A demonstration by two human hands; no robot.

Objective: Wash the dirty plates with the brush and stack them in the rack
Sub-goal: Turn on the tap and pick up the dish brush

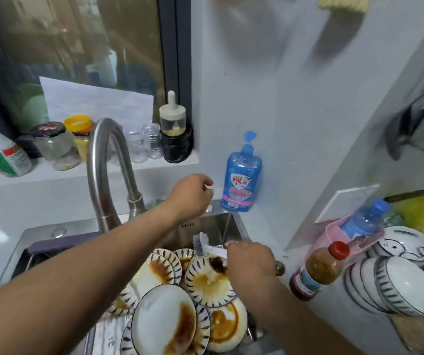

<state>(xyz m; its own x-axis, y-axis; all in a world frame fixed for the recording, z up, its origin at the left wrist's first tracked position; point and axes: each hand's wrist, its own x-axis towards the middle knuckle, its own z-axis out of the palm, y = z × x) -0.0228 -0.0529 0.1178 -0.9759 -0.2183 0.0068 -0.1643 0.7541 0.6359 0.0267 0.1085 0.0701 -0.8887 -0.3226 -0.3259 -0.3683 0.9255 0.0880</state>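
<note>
Head view, sink stage. Any washing done yet?
— Hard to credit any. Dirty plates (207,284) piled in the sink (39,233), brown sauce on every face showing. None seen out on the counter.
— Brush (209,249)?
— In the right hand (250,263), fingers curled round the white handle, head pointing toward the sink's back wall, just over the topmost plates at back right. No contact with a plate to be made out.
— Left hand (193,193)?
— Stretched past the faucet (108,162) to the sink's back edge, fingertips pinching a small white piece (209,187). Can't tell what, possibly a tap control. Near the blue detergent bottle (241,175), not touching it.
— Rack?
— Not clearly made out. Striped bowls (398,283) on edge at far right, looking clean, beside a sauce bottle (318,270). Whatever holds them, hidden.
— Verdict?
— Judged as the opening step: tool in hand, water or soap perhaps being sorted. Left to do: scrub each plate, rinse, carry right, stack. Practically the whole job ahead
</note>
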